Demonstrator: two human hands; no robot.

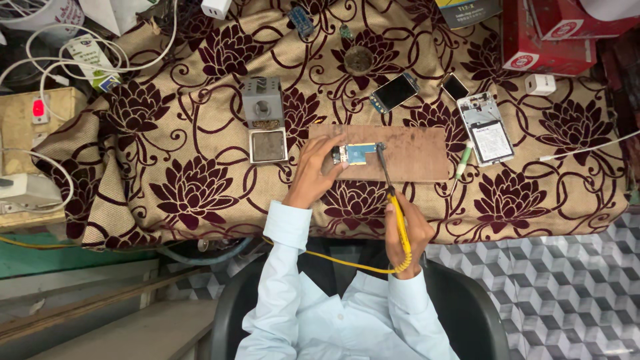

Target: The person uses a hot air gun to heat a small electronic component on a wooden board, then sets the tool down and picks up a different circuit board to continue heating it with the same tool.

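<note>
Covering the surface: a woven tan cloth (200,127) with dark maroon velvety flower and vine figures, hanging in folds over the left edge.
Left edge: white cables (80,63) looped loosely beside a pale box with a red switch (39,108).
Left of middle: a grey metal stand (264,120), boxy, with a square tray of dull sponge at its near end.
Middle, toward the near edge: a flat brown wooden board (413,150), rectangular, scuffed and matte.
Left hand (313,175): wrist bent up from a pale blue sleeve, fingers curled forward, its grip pinching the left end of a small circuit board (357,154).
Circuit board: thin, blue and gold, lying flat on the wooden board's left part, just past the fingertips.
Right hand (410,233): at the near edge, fist clenched around the yellow handle of a soldering iron (392,190).
Soldering iron: dark slim shaft slanting away from the fist, tip touching the circuit board's right end.
Right of the board: a green-handled tool (463,160), then an opened white phone (487,128).
Far right corner: red cartons (547,40).
</note>
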